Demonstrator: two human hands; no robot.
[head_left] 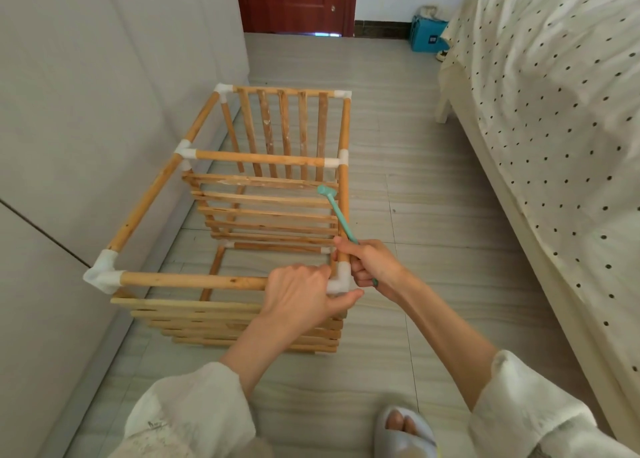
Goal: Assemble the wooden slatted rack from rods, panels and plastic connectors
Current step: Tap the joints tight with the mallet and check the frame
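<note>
Pale wooden slatted rack of round rods, flat slat panels and white plastic corner connectors (266, 215) stands on the light wood-grain tiled floor (398, 166), between the grey-white wall (86, 93) on its left and the bed with a cream polka-dot cover (554, 111) on its right. Build looks nearly complete: top frame closed by six white connectors, slat panels seated at the far end, middle and near end; lower joints partly hidden, so bottom frame cannot be fully checked. Work now at the near right white corner connector (341, 279). Left hand (301, 294) grips the near top rod (194, 281) beside that connector, fingers curled over, thumb pressed under the joint. Right hand (367, 263) holds the right top rod (344, 194) just beyond the connector, fingers wrapped also round the handle of a small mint-green plastic mallet (334, 209), head tilted up over the middle panel. Judgement: remaining work is seating or tapping this last corner. Clearance: rack's left edge close to the wall, little room there; open floor to the right before the bed frame, and beyond toward the dark red door (294, 3). A grey slipper with toes showing (403, 430) sits near, behind the right arm.
</note>
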